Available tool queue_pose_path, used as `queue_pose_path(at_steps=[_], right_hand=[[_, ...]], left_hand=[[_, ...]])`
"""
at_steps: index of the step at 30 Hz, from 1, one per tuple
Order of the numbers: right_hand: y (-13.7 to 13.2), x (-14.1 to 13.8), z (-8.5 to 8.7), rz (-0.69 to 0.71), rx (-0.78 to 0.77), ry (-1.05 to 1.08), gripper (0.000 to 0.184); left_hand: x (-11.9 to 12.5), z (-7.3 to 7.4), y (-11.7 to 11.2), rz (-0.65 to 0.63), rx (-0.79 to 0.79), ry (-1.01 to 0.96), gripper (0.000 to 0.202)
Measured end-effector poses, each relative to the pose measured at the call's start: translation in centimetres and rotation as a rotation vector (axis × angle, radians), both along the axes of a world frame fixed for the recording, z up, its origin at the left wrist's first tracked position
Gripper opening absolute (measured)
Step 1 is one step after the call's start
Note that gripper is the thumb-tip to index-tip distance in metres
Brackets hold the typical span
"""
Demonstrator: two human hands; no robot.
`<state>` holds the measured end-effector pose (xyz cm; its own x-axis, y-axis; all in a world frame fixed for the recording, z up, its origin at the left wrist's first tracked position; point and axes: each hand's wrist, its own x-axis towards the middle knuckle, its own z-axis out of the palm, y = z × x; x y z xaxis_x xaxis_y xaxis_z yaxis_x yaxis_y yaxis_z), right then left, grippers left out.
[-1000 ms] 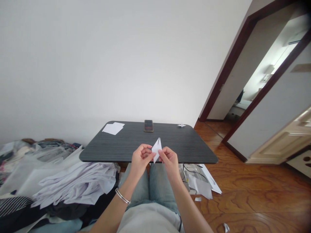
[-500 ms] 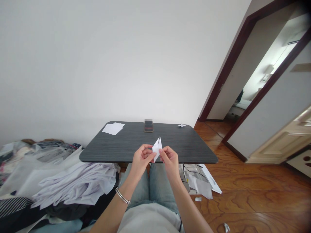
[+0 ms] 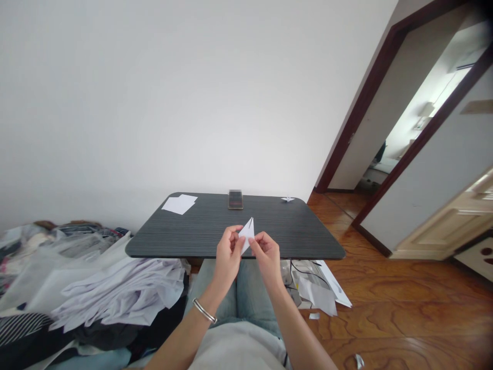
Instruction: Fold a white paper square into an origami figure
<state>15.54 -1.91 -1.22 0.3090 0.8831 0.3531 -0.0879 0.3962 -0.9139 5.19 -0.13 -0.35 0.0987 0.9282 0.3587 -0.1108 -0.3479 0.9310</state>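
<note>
A small folded white paper (image 3: 247, 232) with a pointed, split tip is held above the near edge of the dark table (image 3: 192, 231). My left hand (image 3: 227, 257) pinches its left side and wears a silver bracelet on the wrist. My right hand (image 3: 265, 253) pinches its right side, thumb and forefinger pressed on the fold. Both hands are closed on the paper, over my lap.
On the table lie white sheets (image 3: 179, 203) at the far left, a phone (image 3: 235, 199) standing at the far middle and a small folded paper figure (image 3: 287, 199) at the far right. Heaped paper and clothes (image 3: 115, 288) lie left; paper scraps (image 3: 316, 290) lie on the wood floor.
My left hand has shifted right and closer to my right hand, its fingers now upright against the paper. The paper has risen slightly.
</note>
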Motion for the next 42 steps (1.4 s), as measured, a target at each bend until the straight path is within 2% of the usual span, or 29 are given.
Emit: queue_pose_path(at_steps=[4, 8, 11, 19, 24, 28, 32, 36, 42], right_hand=[[0.1, 0.1, -0.1, -0.013, -0.017, 0.005, 0.029], [0.2, 0.2, 0.0, -0.094, 0.033, 0.058, 0.031], [0.3, 0.3, 0.0, -0.085, 0.029, 0.085, 0.028], [0.6, 0.5, 0.4, -0.006, -0.008, 0.11, 0.022], [0.5, 0.3, 0.3, -0.041, -0.011, 0.165, 0.023], [0.5, 0.3, 0.1, -0.011, -0.036, 0.178, 0.024], [0.6, 0.3, 0.1, 0.002, -0.02, 0.255, 0.024], [0.4, 0.2, 0.2, 0.006, -0.007, 0.331, 0.027], [0.2, 0.1, 0.2, 0.001, -0.023, 0.337, 0.028]], left_hand=[[0.0, -0.2, -0.1, 0.008, 0.054, 0.015, 0.029], [-0.2, -0.4, 0.0, -0.117, -0.097, 0.021, 0.033], [-0.4, -0.3, 0.1, -0.193, -0.197, 0.105, 0.03], [-0.9, 0.4, -0.3, -0.124, -0.009, 0.27, 0.034], [-0.5, 0.5, -0.4, -0.117, -0.005, 0.29, 0.034], [-0.5, 0.3, -0.5, -0.122, -0.025, 0.32, 0.033], [-0.6, -0.3, -0.8, -0.054, 0.034, 0.222, 0.019], [-0.6, -0.6, -1.0, 0.079, 0.061, 0.122, 0.019], [-0.4, 0.3, -1.1, 0.007, -0.043, -0.032, 0.018]])
